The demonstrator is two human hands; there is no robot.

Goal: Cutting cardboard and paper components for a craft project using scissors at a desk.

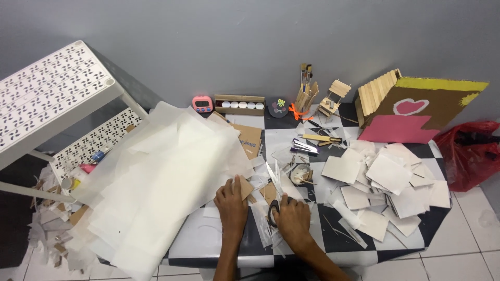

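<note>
Scissors (274,200) amid thin translucent paper (156,182)

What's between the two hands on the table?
In the head view, between the left hand and right hand lie white paper scraps and a brown cardboard piece; the scissors are in the right hand.

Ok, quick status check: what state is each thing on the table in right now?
Left hand: pressing a cardboard piece flat.
Right hand: gripping scissors, blades open, pointing away.
Translucent paper: loose pile, draped over table edge.
White squares: scattered heap.
Paint box: open, pots capped.
Red bag: crumpled on floor.
</note>
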